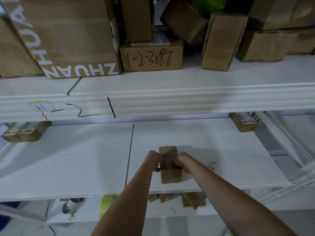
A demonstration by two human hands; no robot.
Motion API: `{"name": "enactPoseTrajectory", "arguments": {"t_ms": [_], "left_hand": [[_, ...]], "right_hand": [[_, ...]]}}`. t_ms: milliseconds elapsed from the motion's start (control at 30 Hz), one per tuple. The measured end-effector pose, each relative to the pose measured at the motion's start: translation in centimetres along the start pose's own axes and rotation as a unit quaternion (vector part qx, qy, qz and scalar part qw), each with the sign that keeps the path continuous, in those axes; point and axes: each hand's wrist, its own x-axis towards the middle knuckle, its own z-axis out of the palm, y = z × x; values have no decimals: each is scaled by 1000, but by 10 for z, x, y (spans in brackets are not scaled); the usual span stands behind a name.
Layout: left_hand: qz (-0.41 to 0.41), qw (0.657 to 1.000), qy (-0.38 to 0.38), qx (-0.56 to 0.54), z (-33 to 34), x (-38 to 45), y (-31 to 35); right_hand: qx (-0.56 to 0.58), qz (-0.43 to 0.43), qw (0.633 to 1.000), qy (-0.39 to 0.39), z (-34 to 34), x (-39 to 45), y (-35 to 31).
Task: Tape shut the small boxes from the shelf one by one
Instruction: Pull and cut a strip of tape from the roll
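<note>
A: What lay nearest, at the bottom of the frame?

B: Two bare forearms reached up from the lower edge. Under the shelf (68, 167), low in the frame, sat a yellow tape roll (106, 204) left of centre and some cardboard pieces (177, 200) beside it.

A: And the hands?

B: Both met at lower centre on a small box (170, 167), which lay on the shelf near its front edge. The left hand (153, 161) gripped its left side with curled fingers; the right hand (184, 163) gripped the right side the same way.

A: Anything else on that shelf?

B: A small dark-tipped object (213, 165) just right of the right forearm; I could not tell what it was. Farther back, two labelled boxes (25, 132) at the left edge and one box (243, 122) at the right.

A: And beyond?

B: The upper shelf (170, 103) bore handwritten marks, and above it stood a big ZHUAN carton (68, 36) upper left, a box marked 1-2-3088 (151, 57) at centre, and more cartons (223, 43) upper right.
</note>
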Motion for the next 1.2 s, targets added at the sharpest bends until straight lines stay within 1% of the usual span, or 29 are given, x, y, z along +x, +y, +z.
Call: {"name": "enactPoseTrajectory", "arguments": {"t_ms": [100,133,233,333,433,633,733,800,900,967,1000,1100,1200], "left_hand": [[7,999,10,35,7,4,0],[15,999,26,45,10,7,-2],[55,990,107,77,21,13,-12],[86,979,152,101,29,14,-20],[83,978,166,91,30,17,-26],[84,982,164,33,33,21,-44],[76,986,144,23,26,18,-39],[71,989,124,29,22,16,-32],[65,992,102,22,17,15,-24],[58,994,93,21,16,17,-22],[57,994,92,23,15,17,-23],[57,994,97,14,17,19,-26],[44,994,103,-5,18,23,-31]], "right_hand": [[9,-29,999,-15,0,4,-2],[8,-32,999,-14,0,5,-1],[-15,-14,1000,-8,3,8,3],[-37,-27,999,18,7,12,6],[-46,-46,996,65,7,15,9],[-84,-83,987,110,7,16,23],[-69,-83,987,120,7,16,23],[-32,-68,992,99,3,15,22],[37,-39,998,40,-5,14,18],[29,-34,999,11,-6,13,16],[15,-36,999,9,-5,13,15],[-16,-42,998,50,-1,11,16],[-17,-48,995,82,2,12,20]]}}
